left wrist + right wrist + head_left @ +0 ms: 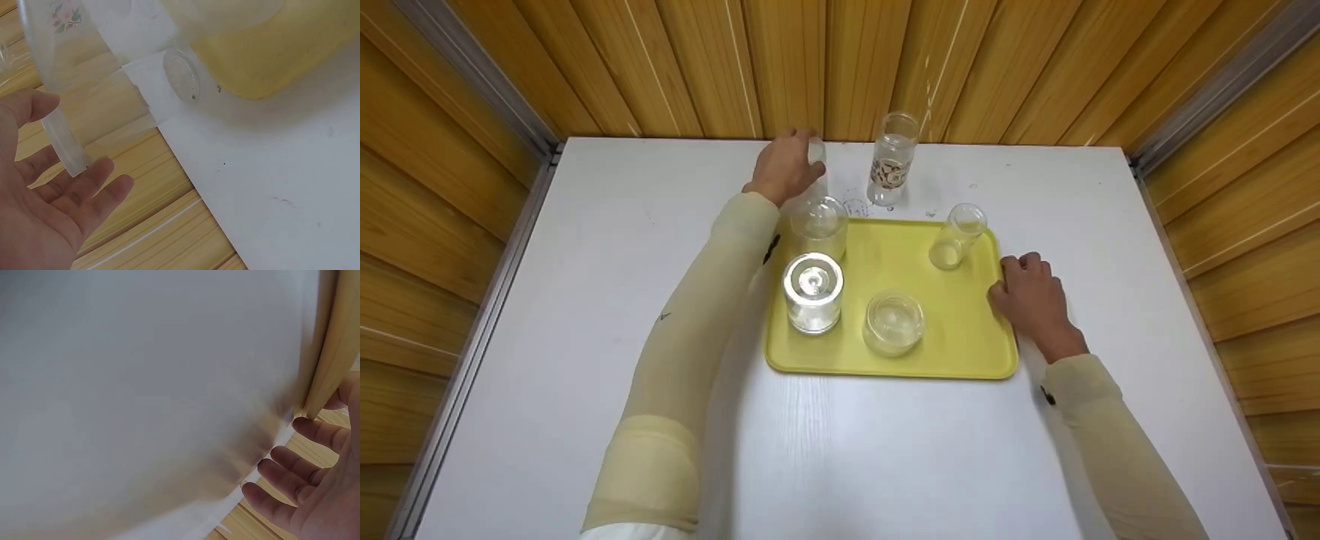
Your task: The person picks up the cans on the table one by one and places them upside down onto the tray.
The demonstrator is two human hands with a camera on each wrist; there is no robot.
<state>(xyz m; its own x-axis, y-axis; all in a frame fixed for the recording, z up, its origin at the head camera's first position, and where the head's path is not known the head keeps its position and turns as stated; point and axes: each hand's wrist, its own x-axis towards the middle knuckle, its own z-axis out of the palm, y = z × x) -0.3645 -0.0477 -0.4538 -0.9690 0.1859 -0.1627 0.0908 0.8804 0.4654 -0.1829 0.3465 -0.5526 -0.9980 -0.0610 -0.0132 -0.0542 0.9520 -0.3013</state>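
Beige sleeve [682, 345], left grip [786, 166] holding clear glass [115, 115], long axis seemingly upright, right grip [1033, 295] pinching tray [960, 315]

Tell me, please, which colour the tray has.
The tray is plain yellow; the head view shows it best.

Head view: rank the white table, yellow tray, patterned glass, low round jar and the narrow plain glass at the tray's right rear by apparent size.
1. White table
2. Yellow tray
3. Patterned glass and low round jar: too close to rank; the former looks longer, the latter wider
4. Narrow plain glass
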